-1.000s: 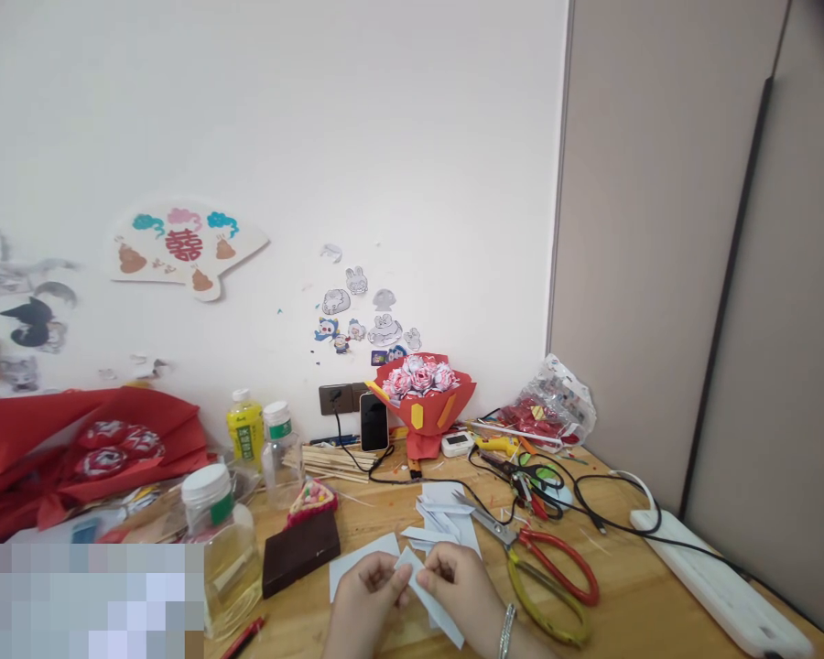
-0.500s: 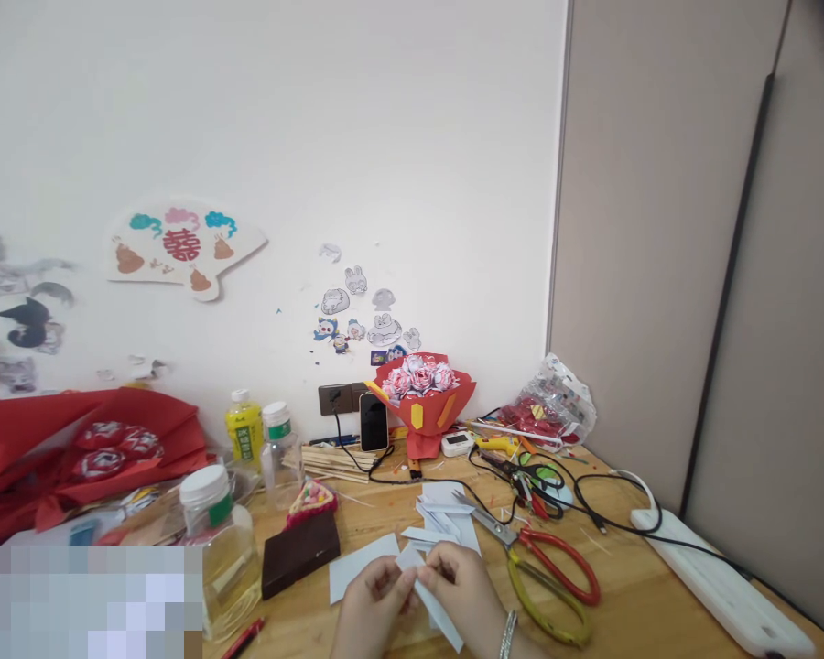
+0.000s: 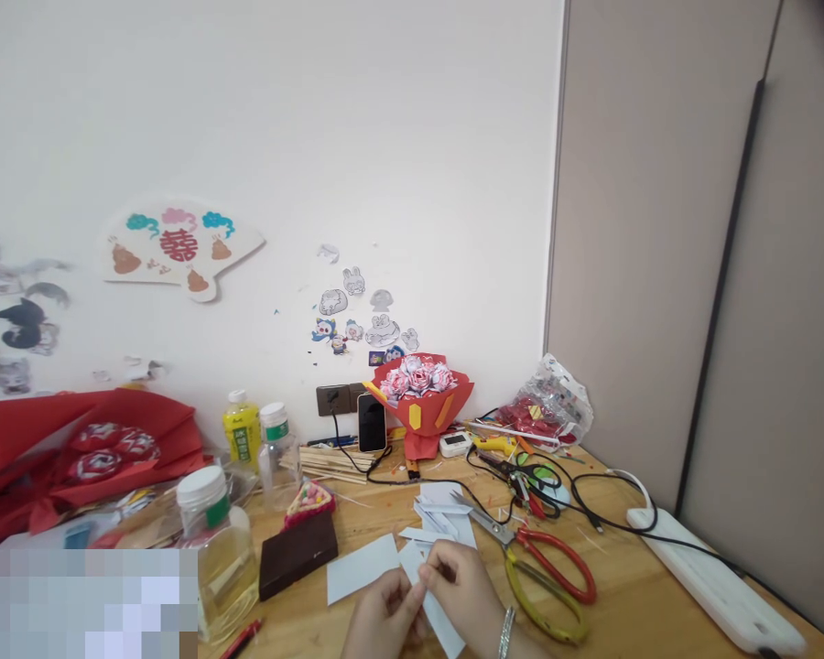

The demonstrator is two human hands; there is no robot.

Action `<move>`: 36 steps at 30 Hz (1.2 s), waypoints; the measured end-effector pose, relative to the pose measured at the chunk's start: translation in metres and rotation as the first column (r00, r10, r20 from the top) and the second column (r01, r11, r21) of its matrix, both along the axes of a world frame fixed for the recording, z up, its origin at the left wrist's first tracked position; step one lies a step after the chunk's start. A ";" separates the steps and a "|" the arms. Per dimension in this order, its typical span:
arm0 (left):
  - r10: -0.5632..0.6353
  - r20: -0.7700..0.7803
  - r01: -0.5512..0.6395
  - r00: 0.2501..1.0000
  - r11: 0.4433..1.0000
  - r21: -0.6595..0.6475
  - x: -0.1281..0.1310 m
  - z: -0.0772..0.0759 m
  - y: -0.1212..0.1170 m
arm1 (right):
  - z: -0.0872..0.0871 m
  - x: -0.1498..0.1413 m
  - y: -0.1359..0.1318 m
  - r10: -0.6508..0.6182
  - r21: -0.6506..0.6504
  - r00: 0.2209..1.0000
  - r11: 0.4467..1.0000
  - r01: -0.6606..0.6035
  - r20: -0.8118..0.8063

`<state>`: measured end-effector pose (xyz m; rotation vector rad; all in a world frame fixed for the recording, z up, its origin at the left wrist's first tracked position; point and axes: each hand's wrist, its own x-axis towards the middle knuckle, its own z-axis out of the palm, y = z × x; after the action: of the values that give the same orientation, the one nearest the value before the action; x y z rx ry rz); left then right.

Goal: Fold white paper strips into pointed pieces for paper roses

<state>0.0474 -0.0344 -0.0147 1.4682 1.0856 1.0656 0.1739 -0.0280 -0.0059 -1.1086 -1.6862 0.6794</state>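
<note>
Both hands pinch one narrow folded strip of white paper low in the middle of the view. My left hand grips its left edge between thumb and fingers. My right hand, with a silver bracelet at the wrist, pinches the strip higher up. Left of them a flat white sheet lies on the wooden table. Just beyond the hands sits a loose pile of folded paper strips. Large scissors with one red and one yellow handle lie to the right.
A dark brown box, a jar of yellowish liquid and a red pen stand or lie at left. Behind are a red-wrapped paper bouquet, a phone and wooden sticks. A white power strip lies right.
My left hand has slid a little down and to the right along the paper strip, and more of the flat white sheet shows. My right hand keeps its pinch.
</note>
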 end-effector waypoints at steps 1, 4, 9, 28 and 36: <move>-0.002 0.003 0.002 1.000 1.000 -0.005 0.001 0.000 -0.001 | -0.001 0.000 0.001 0.009 -0.003 1.000 1.000 -0.009 -0.012; 0.007 -0.003 -0.007 1.000 1.000 0.002 0.000 0.001 -0.003 | -0.003 -0.001 0.002 0.036 -0.017 0.999 0.999 -0.037 -0.041; 0.009 0.005 -0.008 1.000 1.000 -0.009 0.001 0.002 -0.002 | -0.004 -0.001 0.002 0.034 -0.041 0.997 0.998 -0.036 -0.063; -0.196 0.010 0.196 0.980 0.970 -0.146 0.007 -0.001 -0.012 | -0.004 -0.005 -0.002 -0.020 0.048 0.992 0.999 0.026 -0.122; -0.238 -0.127 0.206 0.963 0.953 -0.222 0.014 0.000 -0.013 | -0.006 -0.004 0.000 -0.108 0.037 0.982 0.993 0.115 -0.156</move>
<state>0.0613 -0.0474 -0.0149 1.4800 1.0731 0.6699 0.1694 -0.0278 -0.0117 -1.0817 -1.4906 0.6351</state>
